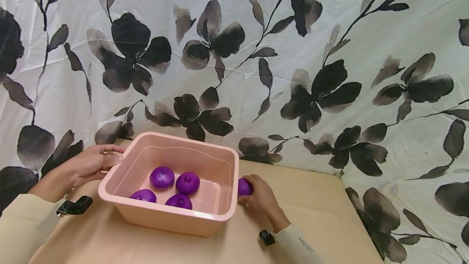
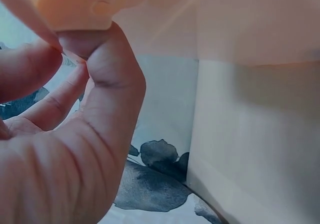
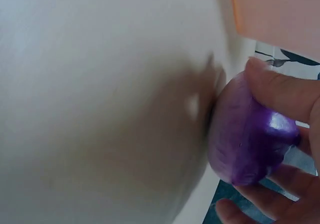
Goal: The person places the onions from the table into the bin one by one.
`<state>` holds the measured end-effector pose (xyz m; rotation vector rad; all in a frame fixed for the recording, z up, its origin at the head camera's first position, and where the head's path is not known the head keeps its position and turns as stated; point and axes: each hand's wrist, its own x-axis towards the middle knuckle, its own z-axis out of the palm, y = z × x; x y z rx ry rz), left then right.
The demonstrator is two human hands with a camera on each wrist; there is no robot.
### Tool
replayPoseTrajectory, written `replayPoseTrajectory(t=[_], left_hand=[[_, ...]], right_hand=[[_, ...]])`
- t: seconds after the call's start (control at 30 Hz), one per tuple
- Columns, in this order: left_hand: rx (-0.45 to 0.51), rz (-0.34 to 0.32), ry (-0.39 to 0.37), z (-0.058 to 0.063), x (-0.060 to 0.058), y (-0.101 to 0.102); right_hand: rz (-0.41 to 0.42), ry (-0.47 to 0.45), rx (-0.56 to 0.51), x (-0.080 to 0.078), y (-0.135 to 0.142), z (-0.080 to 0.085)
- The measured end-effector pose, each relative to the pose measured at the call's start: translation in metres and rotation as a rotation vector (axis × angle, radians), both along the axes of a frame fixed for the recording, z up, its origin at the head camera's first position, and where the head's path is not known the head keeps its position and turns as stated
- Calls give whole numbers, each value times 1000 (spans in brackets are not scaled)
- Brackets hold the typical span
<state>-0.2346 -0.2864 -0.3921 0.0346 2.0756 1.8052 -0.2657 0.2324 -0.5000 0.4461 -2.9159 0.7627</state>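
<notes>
A pink plastic basin [image 1: 168, 221] stands on the table, with several glossy purple onions inside, one of them an onion [image 1: 162, 177] near the middle. My left hand [image 1: 89, 164] grips the basin's left rim; in the left wrist view a bent finger [image 2: 117, 79] hooks up under that rim. To the right of the basin, my right hand [image 1: 261, 196] holds another purple onion [image 3: 250, 134], thumb on one side and fingers on the other. This onion is close to the tabletop; whether it touches it I cannot tell. The basin's wall partly hides it in the head view.
The tan table [image 1: 304, 211] extends to the right of the basin and ends at a slanting right edge. Behind and beside it hangs a white sheet [image 1: 256, 93] printed with dark flowers. Each wrist wears a black device, such as the strap [image 1: 266, 237] on the right.
</notes>
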Motion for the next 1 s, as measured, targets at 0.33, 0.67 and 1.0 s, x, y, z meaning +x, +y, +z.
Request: replayPoseTrajectory(t=[0.33,0.67,1.0], left_hand=[[-3,9,13,2,-2,2],[-8,17,9,1,-3,1],[-33,16,26,2,-2,4]], right_hand=[[-64,142,180,6,-15,-3],[-88,153,221,7,-15,-6],[-46,267,196,11,-3,17]])
